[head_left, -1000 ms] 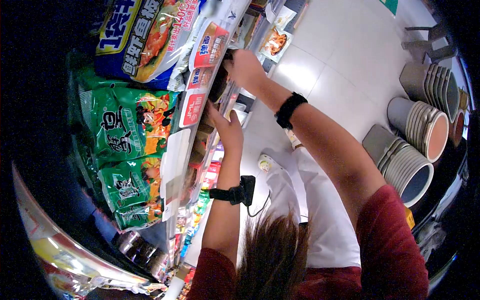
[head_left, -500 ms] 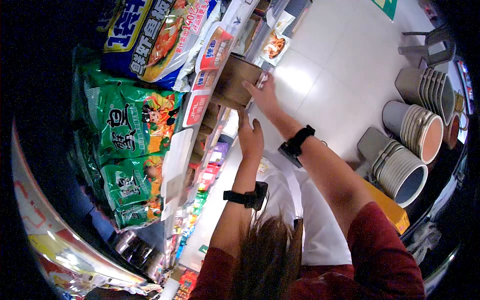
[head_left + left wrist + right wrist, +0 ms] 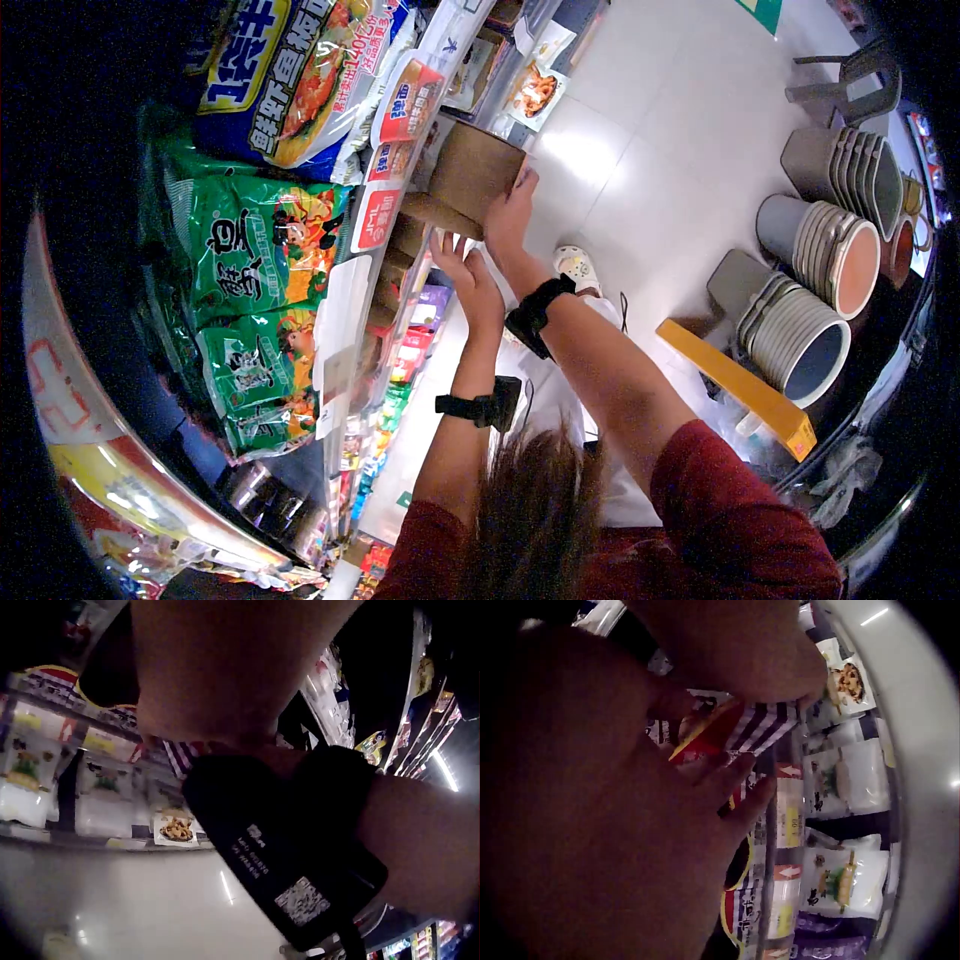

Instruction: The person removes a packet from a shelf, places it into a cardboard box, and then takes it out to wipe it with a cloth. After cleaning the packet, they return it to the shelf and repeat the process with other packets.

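A brown cardboard box (image 3: 478, 170) juts out from the shelf edge, its plain side facing up in the head view. My right hand (image 3: 508, 222) grips the end of the box nearer the aisle. Just below it, my left hand (image 3: 472, 285) has its extended fingers at the lower edge of the box, thumb apart. In the right wrist view the box's printed face (image 3: 761, 724) shows purple and white stripes beside red and yellow, with spread left fingers (image 3: 742, 772) against it. The left wrist view is mostly filled by the right arm's black wrist device (image 3: 277, 855).
Green snack bags (image 3: 265, 245) and a blue noodle pack (image 3: 310, 80) sit on the upper shelf, behind a strip of price labels (image 3: 375, 220). White packets (image 3: 847, 881) line a lower shelf. Stacked buckets (image 3: 800, 345) and a yellow board (image 3: 735, 385) stand across the aisle.
My right hand has come from inside the shelf to the aisle end of the box, and the box is now in sight, jutting out. The left hand has shifted slightly toward the aisle.
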Tool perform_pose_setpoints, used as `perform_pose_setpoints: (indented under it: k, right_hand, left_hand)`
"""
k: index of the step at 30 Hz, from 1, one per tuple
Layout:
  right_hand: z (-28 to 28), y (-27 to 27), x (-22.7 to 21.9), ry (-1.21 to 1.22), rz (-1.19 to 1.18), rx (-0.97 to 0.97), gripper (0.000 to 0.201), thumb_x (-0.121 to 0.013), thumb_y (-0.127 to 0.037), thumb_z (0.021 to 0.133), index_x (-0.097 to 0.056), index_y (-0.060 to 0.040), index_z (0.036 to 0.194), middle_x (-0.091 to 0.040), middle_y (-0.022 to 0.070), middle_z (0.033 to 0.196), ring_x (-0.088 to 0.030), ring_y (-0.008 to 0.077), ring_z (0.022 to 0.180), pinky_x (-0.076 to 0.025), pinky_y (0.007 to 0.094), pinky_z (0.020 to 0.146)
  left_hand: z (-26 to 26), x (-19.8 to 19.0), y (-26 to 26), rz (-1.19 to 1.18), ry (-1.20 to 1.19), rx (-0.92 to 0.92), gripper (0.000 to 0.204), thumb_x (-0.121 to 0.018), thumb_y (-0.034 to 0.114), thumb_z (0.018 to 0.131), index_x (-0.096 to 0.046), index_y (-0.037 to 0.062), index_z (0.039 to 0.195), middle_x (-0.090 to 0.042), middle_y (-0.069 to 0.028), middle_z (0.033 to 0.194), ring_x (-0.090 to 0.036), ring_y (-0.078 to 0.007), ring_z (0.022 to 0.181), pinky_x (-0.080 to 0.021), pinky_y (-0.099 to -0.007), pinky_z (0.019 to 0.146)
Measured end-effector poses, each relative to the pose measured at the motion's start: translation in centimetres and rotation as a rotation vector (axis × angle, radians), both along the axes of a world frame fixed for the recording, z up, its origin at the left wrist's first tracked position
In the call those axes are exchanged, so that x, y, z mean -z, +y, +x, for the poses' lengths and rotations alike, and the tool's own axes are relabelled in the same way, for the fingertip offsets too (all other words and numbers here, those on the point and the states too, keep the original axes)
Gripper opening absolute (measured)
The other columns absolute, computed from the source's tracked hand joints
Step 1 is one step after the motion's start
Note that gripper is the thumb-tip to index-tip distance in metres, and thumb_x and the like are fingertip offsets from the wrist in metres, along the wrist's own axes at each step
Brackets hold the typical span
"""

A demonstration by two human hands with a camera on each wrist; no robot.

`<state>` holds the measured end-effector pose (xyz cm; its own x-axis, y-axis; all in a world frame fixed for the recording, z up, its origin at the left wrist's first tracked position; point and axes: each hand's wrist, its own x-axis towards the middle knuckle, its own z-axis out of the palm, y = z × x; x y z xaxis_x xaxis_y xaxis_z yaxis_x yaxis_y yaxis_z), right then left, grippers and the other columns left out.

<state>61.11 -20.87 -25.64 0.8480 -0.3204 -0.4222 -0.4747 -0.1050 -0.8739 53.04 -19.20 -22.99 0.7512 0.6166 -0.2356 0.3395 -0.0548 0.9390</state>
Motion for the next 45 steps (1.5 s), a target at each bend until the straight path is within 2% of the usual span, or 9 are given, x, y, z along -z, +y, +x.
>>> perform_pose_setpoints:
  k: [6, 7, 10, 18, 30, 36, 41, 43, 45]
  right_hand:
    - [-1.8, -3.4, -0.1, 0.053, -0.061, 0.069, 0.032, -0.041, -0.003, 0.079, -0.032, -0.0020, 0.110, -0.051, 0.0286, 0.096, -0.050, 0.0447, 0.091, -0.038, 0.0469, 0.075]
    - [-2.2, -4.0, 0.1, 0.025, -0.093, 0.076, 0.040, -0.035, 0.006, 0.075, -0.032, -0.0027, 0.114, -0.052, 0.0255, 0.098, -0.049, 0.0420, 0.096, -0.038, 0.0414, 0.081]
    - [-3.0, -6.1, 0.3, -0.092, -0.076, 0.062, 0.038, -0.039, 0.002, 0.077, -0.032, -0.0058, 0.114, -0.052, 0.0274, 0.096, -0.051, 0.0439, 0.091, -0.039, 0.0469, 0.075]
    - [-4.1, -9.6, -0.1, -0.055, -0.073, 0.028, 0.041, -0.036, 0.006, 0.075, -0.031, -0.0036, 0.115, -0.054, 0.0261, 0.094, -0.052, 0.0420, 0.090, -0.040, 0.0427, 0.077]
    - [-6.1, -13.6, -1.1, -0.132, -0.184, -0.007, 0.042, -0.037, 0.007, 0.077, -0.035, -0.0035, 0.117, -0.055, 0.0203, 0.098, -0.053, 0.0313, 0.094, -0.039, 0.0347, 0.083]
    - [-8.5, -17.8, 2.2, 0.022, -0.140, 0.078, 0.041, -0.037, 0.008, 0.076, -0.037, -0.0023, 0.116, -0.054, 0.0176, 0.101, -0.054, 0.0241, 0.090, -0.040, 0.0300, 0.080]
    - [-10.6, -22.5, 5.4, -0.035, -0.233, 0.077, 0.035, -0.039, -0.001, 0.082, -0.038, -0.0005, 0.117, -0.054, 0.0112, 0.098, -0.053, 0.0191, 0.090, -0.039, 0.0288, 0.081]
    - [-10.7, -23.8, 5.3, -0.075, -0.194, 0.011, 0.033, -0.040, -0.006, 0.086, -0.038, 0.0004, 0.118, -0.052, 0.0094, 0.105, -0.050, 0.0178, 0.095, -0.036, 0.0273, 0.085]
    - [-10.5, -24.8, 4.7, -0.040, -0.184, -0.004, 0.033, -0.041, -0.007, 0.087, -0.039, 0.0004, 0.118, -0.052, 0.0100, 0.107, -0.049, 0.0178, 0.096, -0.036, 0.0272, 0.086]
  left_hand:
    - [0.1, -1.4, -1.5, -0.068, 0.006, -0.073, 0.057, -0.034, 0.005, 0.085, -0.001, 0.0055, 0.132, -0.023, -0.0247, 0.129, -0.035, -0.0306, 0.114, -0.027, -0.0380, 0.096]
    - [0.0, -1.4, -1.6, -0.063, -0.004, -0.079, 0.057, -0.033, 0.006, 0.086, -0.001, 0.0053, 0.132, -0.022, -0.0246, 0.130, -0.034, -0.0303, 0.114, -0.027, -0.0380, 0.095]
    - [-0.8, -1.4, -1.9, -0.055, -0.027, -0.060, 0.057, -0.034, 0.006, 0.086, 0.000, 0.0045, 0.133, -0.022, -0.0234, 0.130, -0.035, -0.0291, 0.113, -0.027, -0.0374, 0.095]
    - [-2.4, -0.9, -2.2, -0.045, -0.045, -0.049, 0.058, -0.036, 0.007, 0.086, -0.003, 0.0039, 0.133, -0.023, -0.0195, 0.130, -0.035, -0.0266, 0.112, -0.028, -0.0355, 0.094]
    - [-2.2, -3.0, -3.4, -0.029, 0.034, 0.001, 0.060, -0.039, 0.011, 0.087, -0.004, 0.0052, 0.134, -0.023, -0.0177, 0.132, -0.034, -0.0270, 0.115, -0.031, -0.0360, 0.093]
    - [-2.6, -3.3, -3.6, -0.063, 0.012, 0.037, 0.062, -0.041, 0.015, 0.087, -0.002, 0.0056, 0.134, -0.018, -0.0187, 0.135, -0.031, -0.0286, 0.119, -0.030, -0.0375, 0.094]
    - [-3.1, 2.4, -3.5, 0.072, 0.066, 0.027, 0.071, -0.048, 0.022, 0.085, -0.001, 0.0032, 0.134, -0.013, -0.0188, 0.137, -0.023, -0.0313, 0.124, -0.022, -0.0388, 0.100]
    - [-2.8, 5.3, -3.5, -0.375, 0.349, -0.024, 0.083, -0.057, 0.028, 0.078, -0.001, 0.0006, 0.133, -0.010, -0.0185, 0.138, -0.018, -0.0311, 0.126, -0.017, -0.0374, 0.102]
    - [-2.9, 7.3, -3.2, -0.388, 0.276, 0.065, 0.088, -0.060, 0.029, 0.075, -0.001, 0.0001, 0.133, -0.010, -0.0181, 0.138, -0.018, -0.0303, 0.126, -0.017, -0.0367, 0.102]
